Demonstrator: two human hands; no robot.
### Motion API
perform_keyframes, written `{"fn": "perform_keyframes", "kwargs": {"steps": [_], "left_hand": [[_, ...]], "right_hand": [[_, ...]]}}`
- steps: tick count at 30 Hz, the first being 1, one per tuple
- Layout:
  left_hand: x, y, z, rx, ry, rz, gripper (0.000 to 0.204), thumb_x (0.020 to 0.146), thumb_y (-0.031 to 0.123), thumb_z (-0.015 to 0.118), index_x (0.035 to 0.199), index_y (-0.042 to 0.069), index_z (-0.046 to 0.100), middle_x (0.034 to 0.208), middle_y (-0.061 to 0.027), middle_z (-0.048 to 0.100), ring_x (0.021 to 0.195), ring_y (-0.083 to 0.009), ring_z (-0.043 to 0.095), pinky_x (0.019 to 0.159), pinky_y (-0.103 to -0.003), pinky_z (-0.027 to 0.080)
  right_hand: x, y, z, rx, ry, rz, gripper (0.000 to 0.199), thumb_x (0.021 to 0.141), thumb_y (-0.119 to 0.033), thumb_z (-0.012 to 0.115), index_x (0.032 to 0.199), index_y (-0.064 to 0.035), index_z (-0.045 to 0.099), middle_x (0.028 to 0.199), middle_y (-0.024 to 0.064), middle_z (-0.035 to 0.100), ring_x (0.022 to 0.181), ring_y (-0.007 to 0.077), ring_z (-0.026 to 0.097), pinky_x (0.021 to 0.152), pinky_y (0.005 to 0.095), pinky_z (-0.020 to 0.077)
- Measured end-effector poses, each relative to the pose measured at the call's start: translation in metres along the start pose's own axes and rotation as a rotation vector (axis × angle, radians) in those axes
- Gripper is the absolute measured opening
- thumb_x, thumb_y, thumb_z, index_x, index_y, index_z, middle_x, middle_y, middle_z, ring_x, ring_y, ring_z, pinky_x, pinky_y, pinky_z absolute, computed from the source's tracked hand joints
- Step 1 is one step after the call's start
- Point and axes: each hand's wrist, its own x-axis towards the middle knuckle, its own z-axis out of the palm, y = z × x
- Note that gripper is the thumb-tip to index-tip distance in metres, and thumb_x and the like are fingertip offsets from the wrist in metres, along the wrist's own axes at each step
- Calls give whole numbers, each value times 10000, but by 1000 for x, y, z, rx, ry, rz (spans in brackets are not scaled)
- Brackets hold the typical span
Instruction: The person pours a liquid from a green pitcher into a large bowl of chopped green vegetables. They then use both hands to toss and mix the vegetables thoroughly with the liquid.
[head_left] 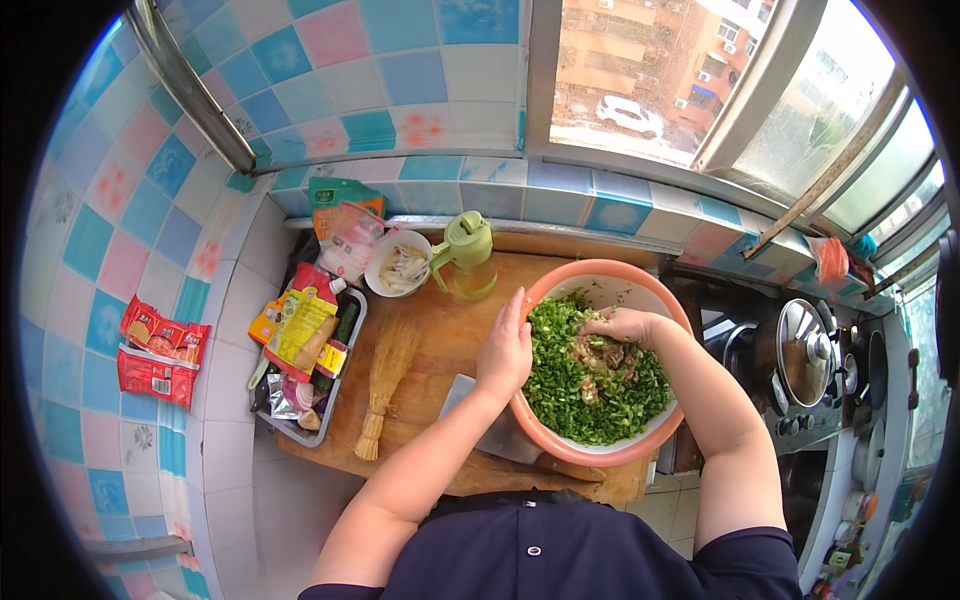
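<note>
A round rather than elongated orange-rimmed bowl opens upward at the right of the wooden tabletop, the left hand flat against its rim, fingers extended. The right hand's fingertips sink into chopped greens, hiding whether they grip; the bowl partly covers a flat metal blade.

Lettering: present, too small to read surely. Red packet, left, against tiles: printed front, barcode on lower part. Green-and-orange pouch, far left: pale print. Yellow packet, left, in grey tray: fine print.
</note>
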Motion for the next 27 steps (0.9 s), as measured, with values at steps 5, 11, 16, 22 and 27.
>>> {"fn": "perform_keyframes", "kwargs": {"steps": [5,11,16,22,27], "left_hand": [[-2,-3,-2,8,2,10,496,903,97,463,1379,64,327,1288,-210,471,1147,-382,483,931,-418,423],[-2,-6,1,5,7,18,506,894,91,477,1378,76,333,1274,-209,482,1108,-389,508,895,-424,441],[-4,1,-2,-8,-3,10,504,895,95,478,1378,84,335,1280,-198,482,1108,-383,512,891,-427,446],[-4,-4,0,-9,0,4,496,900,102,475,1377,86,337,1300,-190,471,1154,-369,488,915,-415,439],[-1,-4,0,-21,-11,26,494,900,102,472,1375,78,338,1306,-193,464,1162,-369,481,928,-413,432]], "right_hand": [[-57,16,49,-756,326,-298,516,794,-477,610,1157,-111,599,1089,115,624,1114,271,534,963,409,411],[-85,34,89,-1322,259,-165,444,766,-262,604,1179,-100,596,1504,161,161,1405,347,113,1033,654,215],[-46,38,83,-1246,349,-73,530,713,-122,606,1222,7,532,1482,221,184,1268,344,372,946,471,421],[-8,37,49,-1143,488,-301,543,709,-18,581,1234,-107,474,1118,254,511,916,342,616,793,421,510],[5,37,30,-660,503,-210,586,694,-44,619,1258,-57,460,1144,213,567,1004,355,588,854,411,465]]}}
